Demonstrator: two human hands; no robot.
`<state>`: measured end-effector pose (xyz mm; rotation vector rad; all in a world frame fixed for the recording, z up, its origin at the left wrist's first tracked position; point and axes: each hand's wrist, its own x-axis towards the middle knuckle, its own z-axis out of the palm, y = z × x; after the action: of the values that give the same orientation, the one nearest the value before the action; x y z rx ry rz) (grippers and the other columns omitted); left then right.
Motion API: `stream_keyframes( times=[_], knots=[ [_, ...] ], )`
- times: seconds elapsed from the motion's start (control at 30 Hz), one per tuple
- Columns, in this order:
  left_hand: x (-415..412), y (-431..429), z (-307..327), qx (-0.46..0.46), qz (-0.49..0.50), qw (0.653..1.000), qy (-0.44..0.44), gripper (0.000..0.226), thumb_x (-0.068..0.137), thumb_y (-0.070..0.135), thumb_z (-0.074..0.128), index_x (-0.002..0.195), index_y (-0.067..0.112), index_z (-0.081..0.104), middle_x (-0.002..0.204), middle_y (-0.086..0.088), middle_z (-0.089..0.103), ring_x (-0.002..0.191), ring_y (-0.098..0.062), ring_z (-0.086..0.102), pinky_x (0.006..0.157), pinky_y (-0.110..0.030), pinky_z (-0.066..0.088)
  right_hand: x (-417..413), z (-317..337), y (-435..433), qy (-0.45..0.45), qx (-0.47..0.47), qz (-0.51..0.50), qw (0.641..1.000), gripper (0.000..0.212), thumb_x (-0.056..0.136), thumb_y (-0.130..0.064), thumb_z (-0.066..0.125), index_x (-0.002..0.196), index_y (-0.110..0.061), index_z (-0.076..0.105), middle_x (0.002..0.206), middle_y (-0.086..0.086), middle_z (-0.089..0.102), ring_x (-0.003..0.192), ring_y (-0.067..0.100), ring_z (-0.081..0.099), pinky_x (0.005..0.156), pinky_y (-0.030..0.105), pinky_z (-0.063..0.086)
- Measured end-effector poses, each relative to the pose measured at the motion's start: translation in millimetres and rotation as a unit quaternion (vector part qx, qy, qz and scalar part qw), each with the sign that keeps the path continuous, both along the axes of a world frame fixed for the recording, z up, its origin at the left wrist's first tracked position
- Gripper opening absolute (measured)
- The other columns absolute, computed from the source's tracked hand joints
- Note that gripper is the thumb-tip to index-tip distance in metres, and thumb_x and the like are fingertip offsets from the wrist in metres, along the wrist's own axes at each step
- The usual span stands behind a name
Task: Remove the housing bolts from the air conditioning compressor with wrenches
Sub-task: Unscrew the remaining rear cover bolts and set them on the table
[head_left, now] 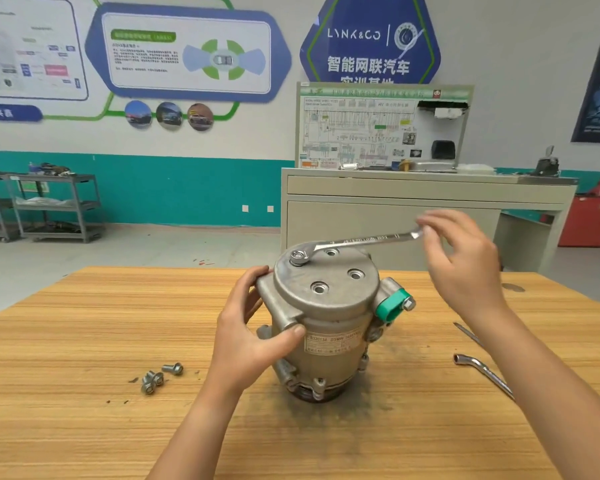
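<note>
Left hand [253, 327] grips the left side of the compressor [326, 306], fingers curled round the top flange and thumb pressed on the body just beside its label [329, 342]; the unit stands upright near the middle of the wooden surface [84, 341]. Right hand [461, 261], raised to the compressor's upper right, pinches the free end of a wrench [361, 241] between thumb and fingertips. The wrench runs almost level across the compressor's top, its ring end seated over a bolt [297, 255] at the far left of the round end plate. Three other holes [318, 289] in that plate stand open. A green cap [392, 304] with a hex head beside it juts from the compressor's right shoulder. To the compressor's left, well apart from it, loose bolts [160, 375] lie in a small cluster on the surface, dark specks scattered near them. To the compressor's right a second wrench [482, 372] with a bent socket end lies on the surface, partly hidden by the right forearm, and a thin metal bar [466, 333] shows just behind it. Beyond the compressor stands a grey cabinet [395, 216] carrying a wiring-diagram board [361, 133]; a metal cart [56, 206] sits far off to its left, against a wall hung with posters
</note>
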<state>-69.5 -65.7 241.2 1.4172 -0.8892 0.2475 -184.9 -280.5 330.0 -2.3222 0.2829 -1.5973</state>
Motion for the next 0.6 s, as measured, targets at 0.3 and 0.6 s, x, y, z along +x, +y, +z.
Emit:
stream_keyframes(
  times=[0.3,0.6],
  knots=[
    [0.4,0.1,2.5,0.014,0.01,1.0,-0.006,0.076,0.05,0.044,0.077,0.12,0.04,0.047,0.122,0.03,0.055,0.117,0.001,0.054,0.091,-0.01,0.042,138.5,77.2,51.0,0.348,0.019,0.079,0.934,0.074,0.092,-0.058,0.03,0.137,0.0,0.036,0.148,0.014,0.029,0.133,0.028,0.031,0.103,0.033,0.029],
    [-6.3,-1.6,11.9,0.044,0.023,0.999,0.002,0.07,0.049,0.041,0.073,0.115,0.034,0.049,0.114,0.012,0.062,0.112,-0.005,0.057,0.092,-0.015,0.044,135.8,69.2,171.9,0.401,-0.083,0.285,0.867,0.085,0.088,-0.054,0.047,0.148,-0.017,0.0,0.155,0.006,0.005,0.14,0.023,0.012,0.11,0.04,0.019]
  ],
)
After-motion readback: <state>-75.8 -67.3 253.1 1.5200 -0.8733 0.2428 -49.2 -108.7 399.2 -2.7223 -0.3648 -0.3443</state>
